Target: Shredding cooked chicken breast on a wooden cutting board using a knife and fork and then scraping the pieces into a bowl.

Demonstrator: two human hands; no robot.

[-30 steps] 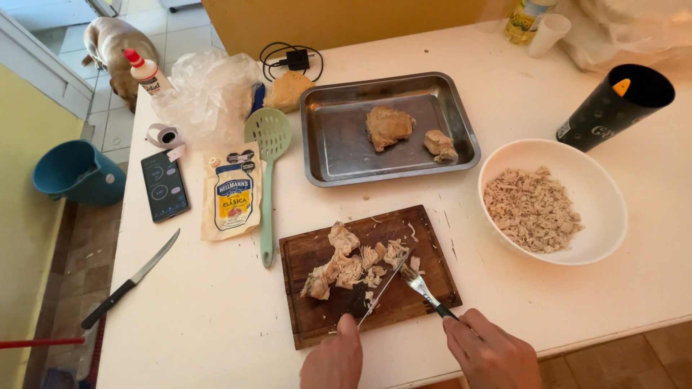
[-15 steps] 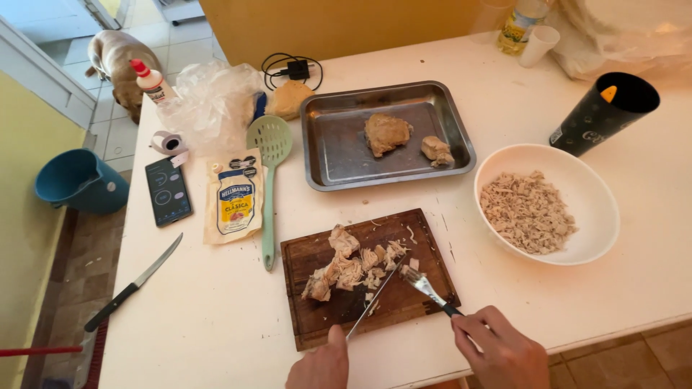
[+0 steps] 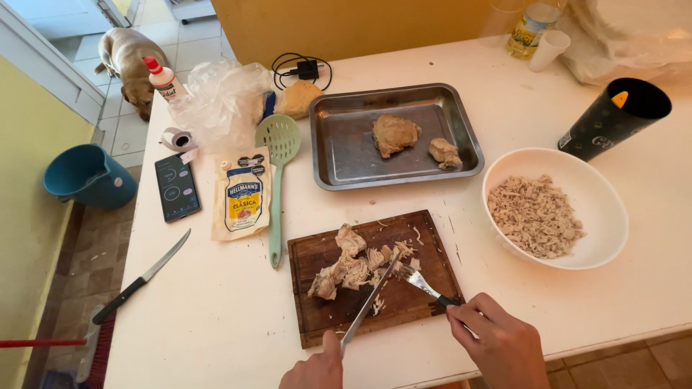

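Dark wood marks the work spot: a brown rectangular cutting board (image 3: 375, 277) lies on the white counter (image 3: 216, 317) in the head view, carrying a heap of pale cooked chicken (image 3: 353, 265) partly pulled into strips. The left hand (image 3: 317, 367) is closed around the handle of a long metal knife (image 3: 369, 299), whose blade rests against the meat. The right hand (image 3: 497, 346) is clamped on a dark-handled metal fork (image 3: 422, 282), tines just beside the heap. Shredding seems to be the step in hand; the next move would call for pinning the meat with one tool and raking with the other. A white round bowl (image 3: 605, 209) to the right holds finely shredded meat. A steel rectangular tray (image 3: 346, 155) behind the board holds two whole cooked pieces.
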